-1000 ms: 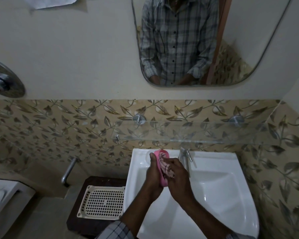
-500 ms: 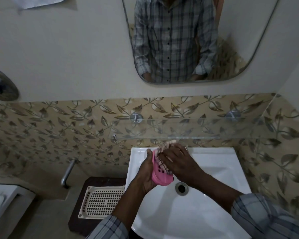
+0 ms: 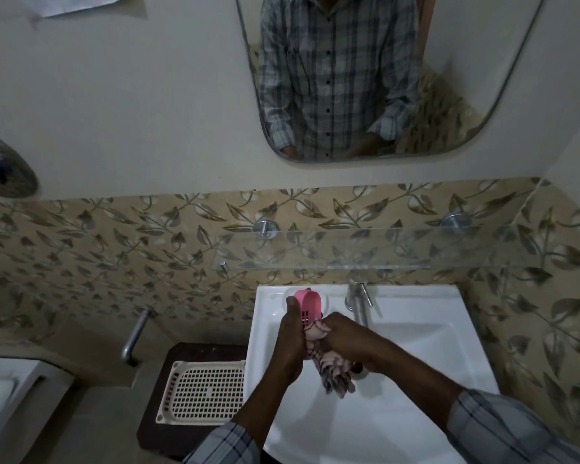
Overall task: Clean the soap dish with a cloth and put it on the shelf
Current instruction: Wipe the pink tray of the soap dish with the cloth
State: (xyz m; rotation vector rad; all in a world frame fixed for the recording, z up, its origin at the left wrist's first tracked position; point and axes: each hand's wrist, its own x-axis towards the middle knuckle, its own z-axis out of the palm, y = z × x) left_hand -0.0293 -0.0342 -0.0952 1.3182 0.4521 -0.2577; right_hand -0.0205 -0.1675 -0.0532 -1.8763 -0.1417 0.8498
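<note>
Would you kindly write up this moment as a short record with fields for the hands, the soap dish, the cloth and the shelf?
left hand: grips the pink soap dish, held on edge over the sink
right hand: grips the cloth, pressing it against the soap dish
cloth: checked, bunched, its end hanging below the hands
shelf: glass, on the tiled wall above the sink; soap dish not yet on it
stage: wiping, not yet placing
</note>
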